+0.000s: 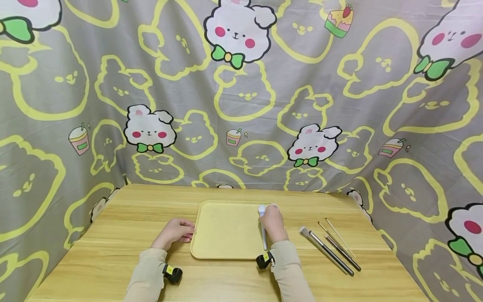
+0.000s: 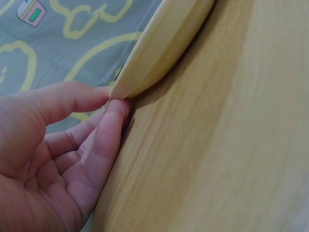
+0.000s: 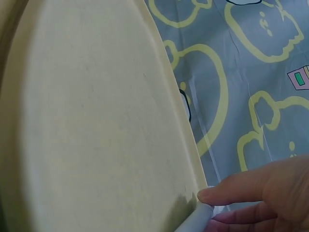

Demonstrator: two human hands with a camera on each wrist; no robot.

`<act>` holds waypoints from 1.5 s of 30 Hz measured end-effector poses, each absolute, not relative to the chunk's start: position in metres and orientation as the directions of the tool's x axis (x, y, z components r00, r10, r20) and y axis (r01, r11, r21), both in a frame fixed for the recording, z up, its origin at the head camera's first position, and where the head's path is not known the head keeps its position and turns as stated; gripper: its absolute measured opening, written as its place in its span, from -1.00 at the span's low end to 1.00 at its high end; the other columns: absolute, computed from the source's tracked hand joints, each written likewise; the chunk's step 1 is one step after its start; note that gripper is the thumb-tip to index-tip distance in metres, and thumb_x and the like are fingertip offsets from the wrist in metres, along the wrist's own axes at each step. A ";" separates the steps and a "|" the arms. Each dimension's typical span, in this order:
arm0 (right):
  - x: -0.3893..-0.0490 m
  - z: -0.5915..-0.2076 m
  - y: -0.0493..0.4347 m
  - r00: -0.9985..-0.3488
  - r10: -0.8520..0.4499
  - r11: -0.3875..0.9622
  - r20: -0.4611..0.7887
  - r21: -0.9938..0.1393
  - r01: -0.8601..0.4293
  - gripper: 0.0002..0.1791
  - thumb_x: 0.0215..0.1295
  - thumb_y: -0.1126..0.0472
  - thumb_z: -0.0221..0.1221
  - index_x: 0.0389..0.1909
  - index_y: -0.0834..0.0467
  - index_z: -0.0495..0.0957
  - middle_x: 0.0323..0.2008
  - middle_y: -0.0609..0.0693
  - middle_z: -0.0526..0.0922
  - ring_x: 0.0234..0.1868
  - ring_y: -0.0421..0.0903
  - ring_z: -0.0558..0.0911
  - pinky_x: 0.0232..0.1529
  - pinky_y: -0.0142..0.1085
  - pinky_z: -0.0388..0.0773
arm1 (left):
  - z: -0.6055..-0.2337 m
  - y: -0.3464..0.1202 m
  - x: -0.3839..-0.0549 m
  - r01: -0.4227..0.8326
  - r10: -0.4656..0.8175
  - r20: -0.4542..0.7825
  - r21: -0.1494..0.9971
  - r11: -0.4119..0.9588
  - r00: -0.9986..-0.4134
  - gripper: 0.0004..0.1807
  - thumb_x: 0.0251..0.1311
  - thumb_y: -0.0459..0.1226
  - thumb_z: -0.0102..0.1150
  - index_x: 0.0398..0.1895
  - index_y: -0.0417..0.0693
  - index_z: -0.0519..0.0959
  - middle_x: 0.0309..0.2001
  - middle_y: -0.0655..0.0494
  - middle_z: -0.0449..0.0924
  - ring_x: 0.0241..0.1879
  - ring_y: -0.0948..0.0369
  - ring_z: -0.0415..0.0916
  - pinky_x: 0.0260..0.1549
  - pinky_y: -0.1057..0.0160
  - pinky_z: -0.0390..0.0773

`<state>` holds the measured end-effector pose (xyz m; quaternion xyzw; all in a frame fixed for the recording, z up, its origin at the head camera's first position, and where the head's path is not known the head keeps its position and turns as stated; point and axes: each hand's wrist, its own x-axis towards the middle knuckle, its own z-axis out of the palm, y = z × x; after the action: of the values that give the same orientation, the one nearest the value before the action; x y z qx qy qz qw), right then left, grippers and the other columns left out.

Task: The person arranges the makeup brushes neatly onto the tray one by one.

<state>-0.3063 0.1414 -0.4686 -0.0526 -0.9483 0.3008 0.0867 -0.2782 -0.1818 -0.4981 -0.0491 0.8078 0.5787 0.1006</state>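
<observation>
A pale yellow tray lies on the wooden table, its inside visible in the right wrist view. My left hand pinches the tray's left rim; the left wrist view shows its fingertips on that edge. Over the tray's right side, my right hand holds a makeup brush with a pale blue handle and a whitish upper end. The right wrist view catches part of this brush below the fingers, close to the tray's rim.
Right of the tray, several makeup brushes lie on the table, among them a thick one with a dark handle and a thin light one. A grey cartoon-print curtain surrounds the table at the back and sides.
</observation>
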 end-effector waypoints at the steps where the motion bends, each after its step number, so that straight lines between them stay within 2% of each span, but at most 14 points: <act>1: -0.306 -0.468 0.141 -0.979 0.153 0.816 0.137 -0.576 0.047 -0.73 -0.04 0.38 0.32 -0.33 0.45 0.53 -0.39 0.25 0.62 -0.49 0.03 0.54 -0.43 -0.13 0.62 | -0.498 -0.182 -0.278 -0.196 0.038 -0.219 0.925 0.326 -0.975 -0.74 0.14 -0.40 0.24 -0.13 -0.41 0.57 -0.41 -0.03 0.63 -0.49 0.25 0.58 -0.48 0.35 0.65; 10: -0.304 -0.468 0.140 -0.975 0.140 0.828 0.170 -0.560 0.021 -0.72 -0.08 0.41 0.30 -0.33 0.47 0.53 -0.33 0.28 0.61 -0.45 0.04 0.54 -0.36 -0.09 0.65 | -0.498 -0.182 -0.278 -0.197 0.034 -0.220 0.925 0.326 -0.975 -0.74 0.14 -0.41 0.24 -0.13 -0.41 0.58 -0.41 -0.02 0.64 -0.49 0.25 0.58 -0.48 0.35 0.65; 19: -0.303 -0.468 0.139 -0.980 0.127 0.827 0.155 -0.562 0.018 -0.75 -0.01 0.41 0.29 -0.32 0.50 0.56 -0.31 0.33 0.62 -0.40 0.09 0.63 -0.40 -0.13 0.67 | -0.498 -0.182 -0.278 -0.196 0.036 -0.219 0.925 0.327 -0.975 -0.74 0.15 -0.40 0.24 -0.13 -0.41 0.57 -0.41 -0.03 0.63 -0.49 0.24 0.57 -0.48 0.34 0.66; 26: -0.303 -0.468 0.139 -0.977 0.118 0.833 0.176 -0.553 0.001 -0.79 -0.04 0.43 0.27 -0.36 0.49 0.56 -0.36 0.30 0.61 -0.43 0.05 0.59 -0.41 -0.14 0.66 | -0.498 -0.182 -0.277 -0.194 0.038 -0.218 0.926 0.325 -0.975 -0.73 0.15 -0.40 0.25 -0.12 -0.42 0.57 -0.40 -0.03 0.63 -0.49 0.25 0.58 -0.48 0.34 0.66; 37: -0.304 -0.469 0.139 -0.976 0.119 0.844 0.180 -0.536 0.004 -0.75 -0.05 0.42 0.28 -0.33 0.51 0.56 -0.31 0.34 0.61 -0.36 0.13 0.63 -0.32 -0.07 0.68 | -0.496 -0.182 -0.277 -0.199 0.034 -0.222 0.923 0.329 -0.974 -0.74 0.15 -0.40 0.25 -0.13 -0.41 0.57 -0.42 -0.02 0.62 -0.50 0.25 0.57 -0.48 0.34 0.65; 45: -0.304 -0.467 0.139 -0.981 0.132 0.833 0.141 -0.553 0.032 -0.81 0.02 0.40 0.26 -0.36 0.45 0.55 -0.37 0.26 0.60 -0.45 0.04 0.54 -0.42 -0.13 0.62 | -0.497 -0.182 -0.277 -0.197 0.034 -0.220 0.924 0.328 -0.975 -0.74 0.14 -0.40 0.24 -0.14 -0.41 0.57 -0.42 -0.01 0.62 -0.49 0.25 0.57 -0.48 0.35 0.65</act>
<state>-0.3042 0.1388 -0.4674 -0.0431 -0.9533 0.2860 0.0870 -0.2773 -0.1817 -0.4972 -0.0504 0.8086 0.5776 0.1000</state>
